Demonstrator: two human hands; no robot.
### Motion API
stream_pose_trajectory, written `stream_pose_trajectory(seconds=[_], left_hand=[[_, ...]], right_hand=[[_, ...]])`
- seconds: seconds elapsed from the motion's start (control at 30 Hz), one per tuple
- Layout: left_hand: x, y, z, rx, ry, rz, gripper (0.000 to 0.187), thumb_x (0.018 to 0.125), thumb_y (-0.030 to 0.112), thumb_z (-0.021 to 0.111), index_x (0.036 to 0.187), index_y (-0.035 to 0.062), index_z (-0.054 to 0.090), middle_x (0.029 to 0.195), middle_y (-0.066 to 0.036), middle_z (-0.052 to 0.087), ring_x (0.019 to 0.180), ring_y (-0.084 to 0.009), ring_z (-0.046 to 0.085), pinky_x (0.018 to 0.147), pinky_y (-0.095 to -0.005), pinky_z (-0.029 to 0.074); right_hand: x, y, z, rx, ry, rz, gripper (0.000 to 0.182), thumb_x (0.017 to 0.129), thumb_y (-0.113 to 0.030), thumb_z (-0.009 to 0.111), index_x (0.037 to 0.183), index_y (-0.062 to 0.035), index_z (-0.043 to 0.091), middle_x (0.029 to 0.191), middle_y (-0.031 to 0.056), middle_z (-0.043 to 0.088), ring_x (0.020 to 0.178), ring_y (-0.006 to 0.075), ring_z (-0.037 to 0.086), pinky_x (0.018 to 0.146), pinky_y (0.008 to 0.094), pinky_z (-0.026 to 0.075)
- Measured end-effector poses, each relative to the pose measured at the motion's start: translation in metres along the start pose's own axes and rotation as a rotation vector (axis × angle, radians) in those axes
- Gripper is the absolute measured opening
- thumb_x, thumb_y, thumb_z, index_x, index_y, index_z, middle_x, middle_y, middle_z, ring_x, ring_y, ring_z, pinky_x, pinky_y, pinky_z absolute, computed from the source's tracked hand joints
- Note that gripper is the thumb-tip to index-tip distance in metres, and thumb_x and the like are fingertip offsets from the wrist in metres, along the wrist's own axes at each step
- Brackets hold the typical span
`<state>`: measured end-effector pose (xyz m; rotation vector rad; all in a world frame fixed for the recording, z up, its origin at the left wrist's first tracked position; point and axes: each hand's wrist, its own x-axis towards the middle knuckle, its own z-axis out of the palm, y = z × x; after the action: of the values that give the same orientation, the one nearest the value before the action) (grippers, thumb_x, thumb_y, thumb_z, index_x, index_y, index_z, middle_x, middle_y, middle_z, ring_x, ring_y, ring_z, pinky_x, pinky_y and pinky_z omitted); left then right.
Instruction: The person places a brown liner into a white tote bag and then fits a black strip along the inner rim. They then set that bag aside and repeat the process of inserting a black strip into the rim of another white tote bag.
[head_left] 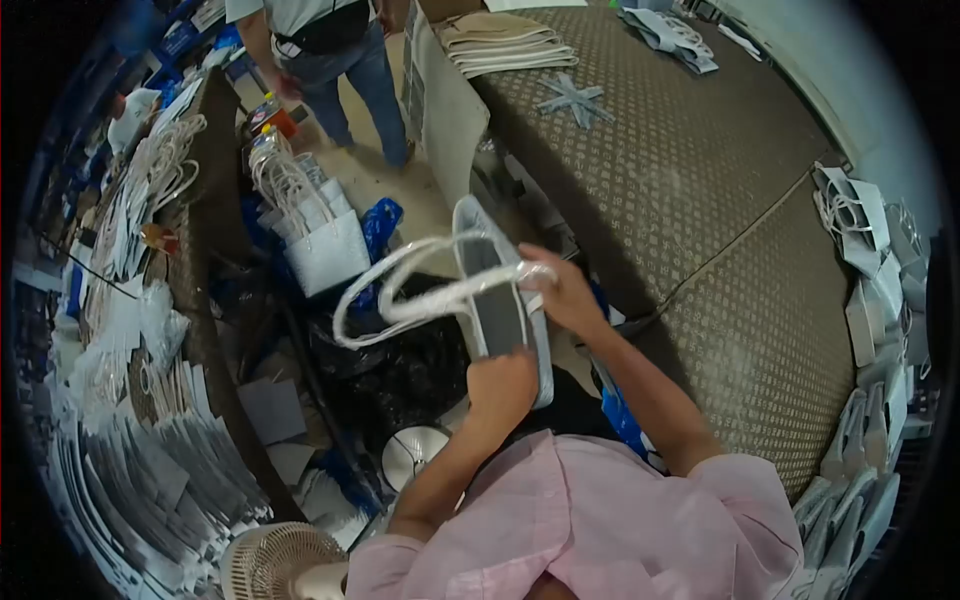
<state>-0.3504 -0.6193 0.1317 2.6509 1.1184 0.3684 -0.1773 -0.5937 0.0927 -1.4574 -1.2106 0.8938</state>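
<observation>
A white paper bag (492,310) with long white rope handles hangs in front of my body, its open top facing up and its handles reaching out to the left. My left hand (502,388) is closed on the near edge of the bag. At the far right side of the bag, my right hand (560,290) is closed around the bag's edge, close to where a handle meets it. The fingertips inside the bag are partly hidden.
A brown patterned table (680,190) lies to the right, with stacked bags (510,45) and white strips (577,100) on it. Piled papers (165,475) and a fan (275,560) are at left. Another person (345,65) stands ahead, beyond a bag of handles (328,255).
</observation>
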Motion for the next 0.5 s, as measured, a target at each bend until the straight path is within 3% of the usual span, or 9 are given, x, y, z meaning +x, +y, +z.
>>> stream_pose_trajectory(seconds=[0.03,0.1,0.2,0.23,0.3,0.33,0.4,0.43,0.5], left_hand=[[0.009,0.009,-0.004,0.026,0.048,0.051,0.017,0.078,0.016,0.057,0.063,0.0089,0.056,0.050,-0.010,0.058,0.044,-0.0251,0.059,0.043,-0.0331,0.046],[0.025,0.024,-0.013,-0.014,0.053,0.066,0.020,0.080,0.018,0.057,0.064,0.0083,0.055,0.049,-0.010,0.057,0.043,-0.0256,0.059,0.042,-0.0337,0.045],[0.057,0.044,-0.038,-0.076,0.099,0.045,0.022,0.082,0.022,0.059,0.066,0.0069,0.055,0.047,-0.012,0.053,0.042,-0.0284,0.056,0.042,-0.0366,0.043],[0.067,0.053,-0.042,-0.121,0.109,0.005,0.023,0.081,0.023,0.062,0.067,0.0060,0.055,0.047,-0.014,0.051,0.042,-0.0308,0.053,0.042,-0.0389,0.041],[0.086,0.068,-0.043,-0.131,0.147,0.029,0.023,0.082,0.022,0.062,0.066,0.0060,0.054,0.046,-0.013,0.050,0.041,-0.0305,0.051,0.042,-0.0378,0.040],[0.093,0.075,-0.042,-0.144,0.177,0.051,0.024,0.082,0.022,0.062,0.066,0.0060,0.054,0.045,-0.013,0.048,0.040,-0.0302,0.049,0.042,-0.0366,0.039],[0.106,0.091,-0.040,-0.148,0.175,0.065,0.022,0.082,0.020,0.063,0.067,0.0058,0.054,0.045,-0.012,0.048,0.039,-0.0291,0.048,0.042,-0.0354,0.038],[0.112,0.099,-0.040,-0.157,0.176,0.084,0.021,0.081,0.019,0.064,0.068,0.0056,0.054,0.044,-0.011,0.047,0.038,-0.0279,0.046,0.042,-0.0342,0.037],[0.121,0.111,-0.041,-0.184,0.203,0.073,0.019,0.082,0.018,0.062,0.070,0.0052,0.055,0.044,-0.009,0.047,0.038,-0.0268,0.047,0.043,-0.0340,0.038]], right_hand=[[0.001,-0.005,-0.016,0.254,0.005,0.024,0.043,0.094,-0.020,0.045,0.129,0.0040,0.039,0.111,0.0218,0.059,0.102,0.0253,0.059,0.084,0.0338,0.049],[0.008,-0.045,-0.045,0.276,0.065,0.300,0.045,0.095,-0.025,0.043,0.131,0.0023,0.037,0.109,0.0243,0.059,0.100,0.0278,0.061,0.078,0.0339,0.053],[0.026,-0.062,-0.066,0.513,0.172,0.123,0.048,0.097,-0.031,0.038,0.132,0.0002,0.033,0.101,0.0260,0.062,0.094,0.0314,0.064,0.061,0.0308,0.055],[0.030,-0.066,-0.074,0.519,0.171,0.123,0.048,0.097,-0.031,0.038,0.132,0.0002,0.033,0.101,0.0260,0.062,0.094,0.0314,0.064,0.061,0.0308,0.055],[0.045,-0.077,-0.095,0.684,0.178,0.094,0.045,0.099,-0.030,0.035,0.132,0.0001,0.033,0.078,0.0163,0.064,0.067,0.0206,0.065,0.049,0.0255,0.048],[0.050,-0.073,-0.107,0.689,0.173,0.095,0.045,0.099,-0.030,0.035,0.132,0.0001,0.033,0.078,0.0163,0.064,0.067,0.0206,0.065,0.049,0.0255,0.048],[0.056,-0.064,-0.129,0.874,-0.004,-0.104,0.041,0.099,-0.030,0.031,0.132,-0.0063,0.037,0.054,0.0051,0.051,0.039,0.0106,0.043,0.038,0.0236,0.038],[0.055,-0.085,-0.129,0.902,0.149,0.021,0.039,0.100,-0.030,0.029,0.131,-0.0086,0.038,0.046,-0.0007,0.034,0.033,0.0072,0.023,0.036,0.0230,0.027],[0.059,-0.083,-0.145,1.026,0.091,-0.022,0.038,0.100,-0.030,0.030,0.131,-0.0099,0.039,0.046,-0.0001,0.035,0.035,0.0071,0.024,0.036,0.0231,0.026]])
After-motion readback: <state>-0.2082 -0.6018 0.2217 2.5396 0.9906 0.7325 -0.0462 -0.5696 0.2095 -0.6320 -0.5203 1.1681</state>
